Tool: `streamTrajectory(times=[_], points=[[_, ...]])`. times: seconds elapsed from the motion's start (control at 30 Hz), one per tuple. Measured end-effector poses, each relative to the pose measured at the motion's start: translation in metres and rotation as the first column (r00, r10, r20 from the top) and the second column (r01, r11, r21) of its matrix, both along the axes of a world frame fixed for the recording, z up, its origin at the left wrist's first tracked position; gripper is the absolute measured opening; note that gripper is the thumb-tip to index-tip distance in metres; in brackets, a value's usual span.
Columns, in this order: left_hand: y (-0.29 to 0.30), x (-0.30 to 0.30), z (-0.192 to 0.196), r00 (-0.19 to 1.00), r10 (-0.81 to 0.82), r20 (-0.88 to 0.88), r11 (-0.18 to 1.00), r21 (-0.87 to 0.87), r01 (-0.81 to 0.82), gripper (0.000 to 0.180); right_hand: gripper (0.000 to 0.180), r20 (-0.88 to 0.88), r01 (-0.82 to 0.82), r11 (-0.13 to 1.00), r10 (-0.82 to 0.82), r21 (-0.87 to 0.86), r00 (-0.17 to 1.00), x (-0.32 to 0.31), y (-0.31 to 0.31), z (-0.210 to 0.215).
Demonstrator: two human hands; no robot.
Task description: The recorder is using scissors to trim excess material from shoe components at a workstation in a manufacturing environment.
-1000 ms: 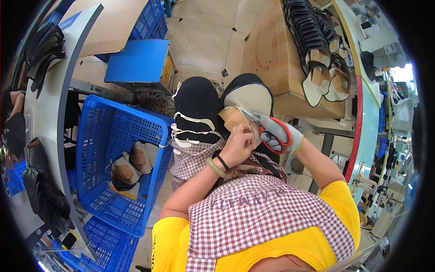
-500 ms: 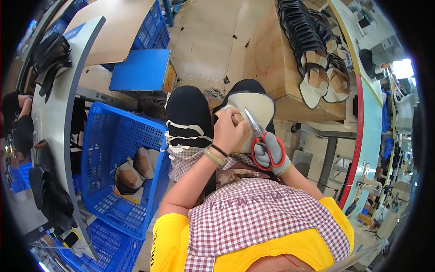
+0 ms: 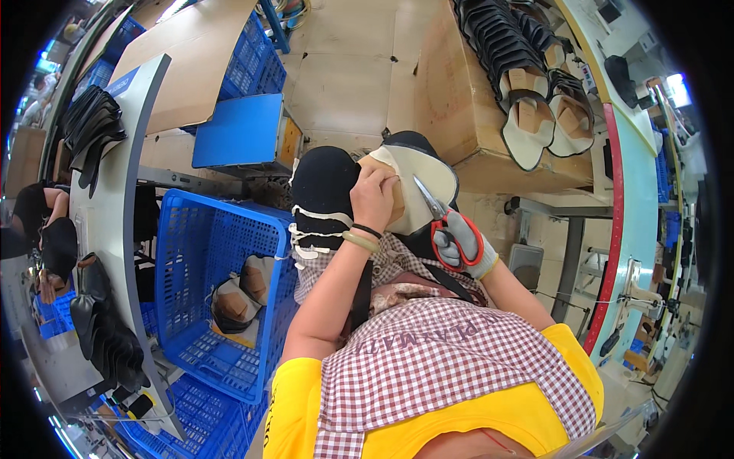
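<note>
A cream-lined shoe upper (image 3: 424, 183) with a dark edge and a tan patch rests over my right knee. My bare left hand (image 3: 372, 197) is closed on its tan part, fingertips pinched against the lining. In my right hand (image 3: 468, 246), covered by a grey glove, are scissors (image 3: 433, 200) with red handles. Their blades point up and left over the cream lining, and I cannot tell whether they touch it. Narrow white strips (image 3: 319, 216) lie across my left knee, which is covered in black cloth.
Left of my legs stands a blue plastic crate (image 3: 172, 283) with a few shoe uppers (image 3: 235, 304) inside. Rows of black uppers (image 3: 501, 53) lie on a cardboard box (image 3: 451, 115) at the far right. A grey-edged table (image 3: 122, 199) bears more black pieces; another person sits beyond it.
My left hand has shifted left and slightly away from me, along with the upper's tan part. The scissors have moved a little right, and more of the cream lining shows.
</note>
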State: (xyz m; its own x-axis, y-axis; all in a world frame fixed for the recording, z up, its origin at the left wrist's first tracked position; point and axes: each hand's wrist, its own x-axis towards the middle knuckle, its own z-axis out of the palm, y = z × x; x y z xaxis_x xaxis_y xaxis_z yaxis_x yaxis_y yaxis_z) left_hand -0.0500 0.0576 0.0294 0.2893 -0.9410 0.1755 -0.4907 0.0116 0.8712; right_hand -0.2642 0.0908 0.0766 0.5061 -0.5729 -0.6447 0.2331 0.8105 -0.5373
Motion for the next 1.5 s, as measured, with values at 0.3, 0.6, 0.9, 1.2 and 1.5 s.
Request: streamTrajectory(times=[0.3, 0.6, 0.9, 1.2, 1.5], points=[[-0.002, -0.005, -0.009, 0.791, 0.137, -0.596, 0.981, 0.195, -0.023, 0.01, 0.053, -0.143, -0.162, 0.975, 0.14, -0.155, 0.98, 0.002, -0.007, 0.034], [-0.011, 0.004, -0.012, 0.835, 0.031, -0.549, 0.955, 0.264, 0.138, 0.01, 0.041, -0.208, -0.152, 0.982, 0.126, -0.112, 0.97, 0.006, -0.016, 0.028], [0.004, -0.013, -0.005, 0.662, 0.112, -0.741, 0.986, 0.164, 0.017, 0.008, 0.056, -0.181, -0.197, 0.977, 0.179, -0.084, 0.967, 0.015, -0.009, 0.04], [0.005, -0.022, -0.013, 0.802, 0.061, -0.594, 0.994, 0.113, 0.008, 0.009, 0.05, -0.267, 0.052, 0.999, -0.047, 0.012, 0.963, 0.049, 0.006, 0.04], [0.007, -0.014, -0.008, 0.858, -0.059, -0.51, 0.991, 0.07, 0.11, 0.01, 0.05, -0.285, 0.015, 0.999, -0.025, -0.036, 0.958, 0.051, 0.009, 0.053]])
